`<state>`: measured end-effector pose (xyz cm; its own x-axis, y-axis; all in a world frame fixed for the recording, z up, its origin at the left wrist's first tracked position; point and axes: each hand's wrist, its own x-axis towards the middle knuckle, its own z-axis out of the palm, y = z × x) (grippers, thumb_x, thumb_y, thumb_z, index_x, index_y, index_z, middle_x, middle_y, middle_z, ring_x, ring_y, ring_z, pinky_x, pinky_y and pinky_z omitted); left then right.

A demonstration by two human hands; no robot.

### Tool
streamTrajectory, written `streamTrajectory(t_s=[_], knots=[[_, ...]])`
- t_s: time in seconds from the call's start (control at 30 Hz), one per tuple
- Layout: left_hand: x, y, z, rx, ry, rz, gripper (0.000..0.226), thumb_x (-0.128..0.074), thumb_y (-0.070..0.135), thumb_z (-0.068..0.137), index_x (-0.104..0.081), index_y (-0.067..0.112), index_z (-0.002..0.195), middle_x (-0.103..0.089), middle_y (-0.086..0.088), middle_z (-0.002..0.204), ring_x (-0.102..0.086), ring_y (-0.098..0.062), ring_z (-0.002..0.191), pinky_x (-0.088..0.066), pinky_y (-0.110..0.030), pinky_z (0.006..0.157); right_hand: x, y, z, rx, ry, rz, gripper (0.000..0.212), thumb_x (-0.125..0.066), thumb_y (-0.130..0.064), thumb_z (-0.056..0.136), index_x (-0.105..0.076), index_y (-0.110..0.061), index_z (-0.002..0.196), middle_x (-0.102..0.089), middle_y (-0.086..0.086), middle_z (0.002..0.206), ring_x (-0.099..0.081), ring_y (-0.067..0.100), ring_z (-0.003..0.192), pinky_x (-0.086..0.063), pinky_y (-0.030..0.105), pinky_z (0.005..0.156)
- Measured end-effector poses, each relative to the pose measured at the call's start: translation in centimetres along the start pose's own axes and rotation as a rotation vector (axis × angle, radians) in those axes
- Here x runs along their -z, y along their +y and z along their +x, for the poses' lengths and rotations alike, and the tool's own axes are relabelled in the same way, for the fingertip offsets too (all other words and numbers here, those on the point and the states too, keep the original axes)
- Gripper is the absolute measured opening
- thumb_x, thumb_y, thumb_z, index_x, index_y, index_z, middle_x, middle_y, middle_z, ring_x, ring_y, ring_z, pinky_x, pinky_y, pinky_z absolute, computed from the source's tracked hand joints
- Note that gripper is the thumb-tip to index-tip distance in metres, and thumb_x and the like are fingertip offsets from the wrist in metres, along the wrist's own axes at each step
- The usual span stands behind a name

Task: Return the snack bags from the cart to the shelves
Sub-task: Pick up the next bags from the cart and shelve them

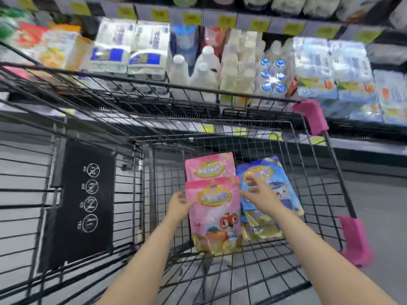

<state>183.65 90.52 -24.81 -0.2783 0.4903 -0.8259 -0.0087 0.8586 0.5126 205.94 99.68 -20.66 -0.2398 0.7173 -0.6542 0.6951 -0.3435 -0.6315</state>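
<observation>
Snack bags of glossy plastic lying flat on the wire floor of a black metal shopping cart [259, 130] — two pink, at least one blue, all with gold bottom edges. Nearest: pink snack bag with a cartoon animal and gold bottom [217, 216], partly overlapping a second pink snack bag [209, 167] behind it. Just beside them on the right, touching edge to edge, a blue snack bag with gold trim [267, 172]; possibly another blue one beneath it, too blurred to tell.

Left hand [179, 206] at the left edge of the nearest pink bag, fingers [189, 203] curled against that edge, pinching it between thumb and fingertips. Right hand [258, 191] hovering over the blue bag, fingers [250, 178] spread and bent, holding nothing; contact with the bag unclear.

Pink plastic corner guards [311, 116] on the cart's right side. Black folded child-seat flap with white pictograms [86, 201] at the left. Beyond the cart — store shelves [242, 20] with yellow price tags, white plastic bottles [198, 78], and shrink-wrapped multipacks [130, 49], all blurred.
</observation>
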Motion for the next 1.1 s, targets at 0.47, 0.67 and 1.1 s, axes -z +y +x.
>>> streamTrajectory(t_s=[0.47, 0.67, 1.1], knots=[[2.5, 7.6, -3.8, -0.226, -0.420, -0.181, 0.024, -0.049, 0.025, 0.094, -0.053, 0.023, 0.117, -0.064, -0.009, 0.116, -0.062, -0.029, 0.107, -0.051, -0.052, 0.089, 2.7, -2.6, -1.9, 0.022, -0.081, 0.276, 0.070, -0.078, -0.018, 0.072, -0.041, -0.025, 0.131, -0.046, -0.008, 0.127, -0.041, 0.012, 0.120, -0.038, 0.038, 0.102], [3.0, 13.9, -5.6, -0.362, -0.455, -0.290, 0.019, -0.044, 0.018, 0.096, -0.054, 0.025, 0.111, -0.067, -0.001, 0.101, -0.067, -0.017, 0.086, -0.058, -0.037, 0.069, 4.1, -6.0, -2.2, 0.103, -0.076, 0.374, 0.037, -0.078, 0.000, 0.067, -0.063, -0.010, 0.099, -0.070, 0.003, 0.093, -0.066, 0.019, 0.086, -0.054, 0.021, 0.066], [0.7, 4.1, 3.7, -0.022, -0.022, -0.005, 0.068, -0.062, 0.017, 0.088, -0.024, -0.001, 0.141, -0.038, -0.019, 0.143, -0.042, -0.031, 0.129, -0.037, -0.039, 0.103, 6.6, -0.1, 0.9, 0.029, 0.356, 0.532, 0.032, -0.075, -0.007, 0.073, -0.063, 0.001, 0.101, -0.069, 0.006, 0.086, -0.067, 0.002, 0.062, -0.053, 0.017, 0.053]])
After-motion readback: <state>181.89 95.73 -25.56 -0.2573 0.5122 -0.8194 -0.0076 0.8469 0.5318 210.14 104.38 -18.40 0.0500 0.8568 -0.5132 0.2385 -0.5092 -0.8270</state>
